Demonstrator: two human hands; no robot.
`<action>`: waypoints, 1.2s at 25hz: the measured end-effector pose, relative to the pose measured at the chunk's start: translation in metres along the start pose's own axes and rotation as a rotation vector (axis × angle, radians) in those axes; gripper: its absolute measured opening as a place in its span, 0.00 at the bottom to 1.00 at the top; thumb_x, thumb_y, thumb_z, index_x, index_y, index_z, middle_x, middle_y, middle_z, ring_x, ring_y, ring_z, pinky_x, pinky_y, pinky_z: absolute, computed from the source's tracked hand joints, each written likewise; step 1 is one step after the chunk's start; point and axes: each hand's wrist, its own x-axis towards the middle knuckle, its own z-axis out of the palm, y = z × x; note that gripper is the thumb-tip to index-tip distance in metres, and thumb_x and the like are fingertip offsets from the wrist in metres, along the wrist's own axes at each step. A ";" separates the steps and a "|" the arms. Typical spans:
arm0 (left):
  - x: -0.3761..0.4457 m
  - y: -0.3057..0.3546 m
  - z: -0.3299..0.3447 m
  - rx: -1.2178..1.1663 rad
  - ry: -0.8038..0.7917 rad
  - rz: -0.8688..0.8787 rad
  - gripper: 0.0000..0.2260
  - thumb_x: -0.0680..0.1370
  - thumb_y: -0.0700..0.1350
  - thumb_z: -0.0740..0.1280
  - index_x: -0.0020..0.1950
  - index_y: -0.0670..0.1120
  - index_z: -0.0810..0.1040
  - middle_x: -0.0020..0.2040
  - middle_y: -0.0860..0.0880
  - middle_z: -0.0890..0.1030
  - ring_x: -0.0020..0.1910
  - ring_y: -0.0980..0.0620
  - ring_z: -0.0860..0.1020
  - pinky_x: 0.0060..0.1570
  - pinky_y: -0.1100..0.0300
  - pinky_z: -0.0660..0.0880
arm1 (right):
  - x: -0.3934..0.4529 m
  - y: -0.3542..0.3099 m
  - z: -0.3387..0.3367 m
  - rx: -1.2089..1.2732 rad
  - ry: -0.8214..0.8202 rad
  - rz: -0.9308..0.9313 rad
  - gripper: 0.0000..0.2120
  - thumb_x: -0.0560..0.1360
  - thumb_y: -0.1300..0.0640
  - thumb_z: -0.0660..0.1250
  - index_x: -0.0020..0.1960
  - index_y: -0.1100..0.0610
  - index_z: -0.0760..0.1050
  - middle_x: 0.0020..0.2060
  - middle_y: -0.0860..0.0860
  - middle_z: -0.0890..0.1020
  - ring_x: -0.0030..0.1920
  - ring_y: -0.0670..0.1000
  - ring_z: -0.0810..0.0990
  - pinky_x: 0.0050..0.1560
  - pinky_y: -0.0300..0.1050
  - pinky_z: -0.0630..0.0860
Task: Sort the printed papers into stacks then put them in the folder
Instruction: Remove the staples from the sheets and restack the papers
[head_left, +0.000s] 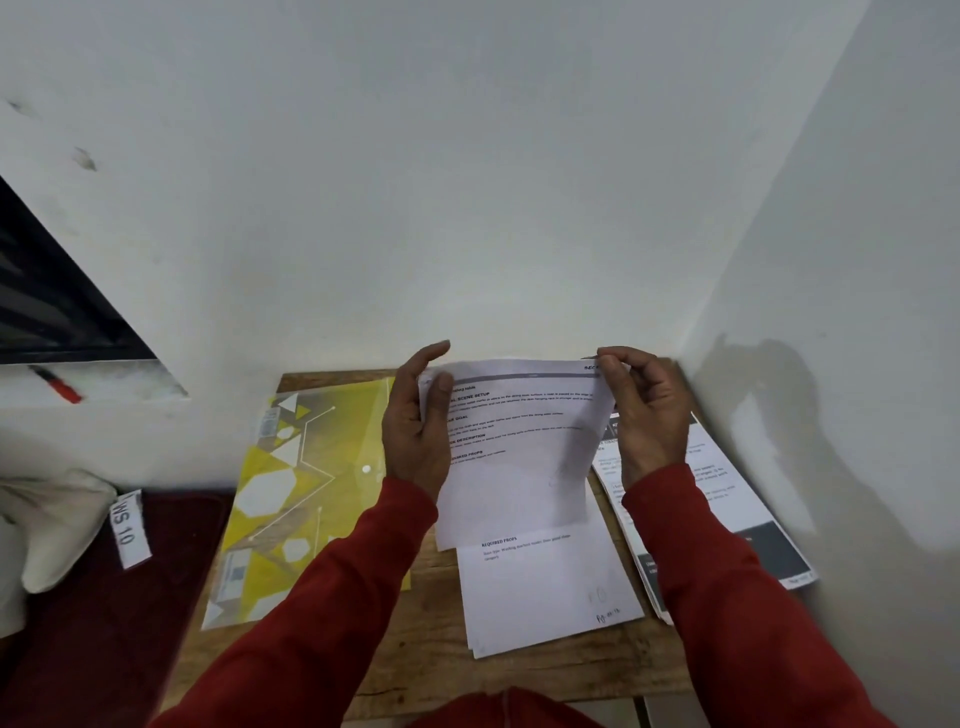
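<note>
I saw one printed sheet (519, 441) held up above the wooden bench (415, 670), white, with bold black headings and short lines of text down its upper half and a blank lower half. Its top edge curled toward the wall. The left hand (415, 431) took it by the left edge, thumb on the printed face and fingers behind, so that grip was closed on the paper. The right hand (644, 410) pinched the top right corner between thumb and fingertips, the other fingers curled.

Under the held sheet I counted two stacks on the bench. The middle stack (550, 592) lay flat, its top page white with a heading "REQUIRED PROPS" and a handwritten page mark near the lower right corner; several page edges showed at its near corner. The right stack (727, 514) lay just beside it at the bench's right edge, its top page carrying dark grey bands and blocks of text; I could not count its pages.

One folder (301, 499) lay on the left part of the bench, translucent yellow with white hexagons and triangles and a snap button, closed and flat.

Both sleeves were red.
</note>
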 end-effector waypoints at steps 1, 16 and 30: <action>0.001 -0.001 -0.001 -0.030 0.002 0.011 0.10 0.81 0.41 0.63 0.59 0.54 0.76 0.57 0.55 0.81 0.57 0.52 0.78 0.57 0.57 0.74 | -0.001 0.000 0.000 -0.004 0.005 -0.003 0.07 0.75 0.69 0.68 0.46 0.58 0.79 0.37 0.40 0.84 0.42 0.39 0.81 0.45 0.33 0.76; 0.007 0.008 -0.007 -0.283 0.060 -0.249 0.06 0.79 0.39 0.66 0.50 0.42 0.83 0.42 0.54 0.83 0.44 0.58 0.79 0.45 0.64 0.76 | -0.002 -0.003 0.004 -0.021 0.049 0.021 0.05 0.75 0.65 0.69 0.49 0.57 0.80 0.37 0.42 0.85 0.41 0.40 0.81 0.47 0.40 0.77; 0.047 -0.001 -0.027 -0.450 0.013 -0.577 0.07 0.79 0.45 0.67 0.51 0.43 0.80 0.44 0.46 0.82 0.40 0.50 0.80 0.43 0.55 0.79 | -0.006 0.026 -0.002 -0.152 -0.226 0.231 0.04 0.77 0.60 0.69 0.49 0.58 0.81 0.43 0.51 0.84 0.42 0.45 0.81 0.44 0.39 0.78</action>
